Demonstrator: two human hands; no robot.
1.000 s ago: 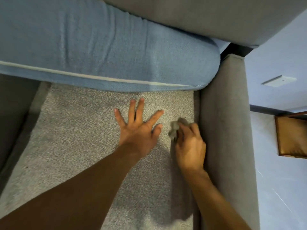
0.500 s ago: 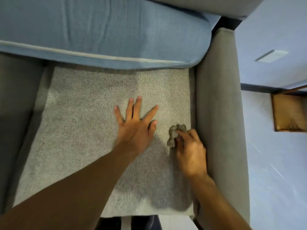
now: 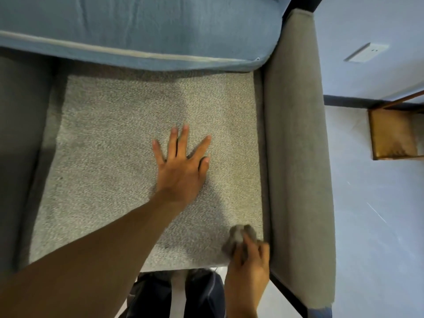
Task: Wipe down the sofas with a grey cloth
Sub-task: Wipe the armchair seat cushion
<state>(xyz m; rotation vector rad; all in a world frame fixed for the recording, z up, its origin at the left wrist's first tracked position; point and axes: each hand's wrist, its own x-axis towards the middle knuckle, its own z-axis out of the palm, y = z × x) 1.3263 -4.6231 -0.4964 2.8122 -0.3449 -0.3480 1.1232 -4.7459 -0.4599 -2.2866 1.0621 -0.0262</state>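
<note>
I look straight down on a grey sofa seat cushion [image 3: 110,157] with a speckled weave. My left hand [image 3: 181,168] lies flat on the middle of the seat, fingers spread and straight. My right hand [image 3: 249,267] grips a crumpled grey cloth [image 3: 237,237] and presses it on the seat's front right corner, close to the grey right armrest [image 3: 296,145]. A blue back cushion [image 3: 137,28] with a pale piping line runs along the top.
The left armrest [image 3: 16,145] borders the seat on the left. My legs in dark trousers [image 3: 174,294] stand at the seat's front edge. To the right is pale floor [image 3: 371,226], a brown wooden piece [image 3: 390,134] and a white wall plate [image 3: 364,52].
My right hand has dragged the cloth from the middle right of the seat back to its front right corner. My left hand has stayed flat on the seat. The view has pulled back.
</note>
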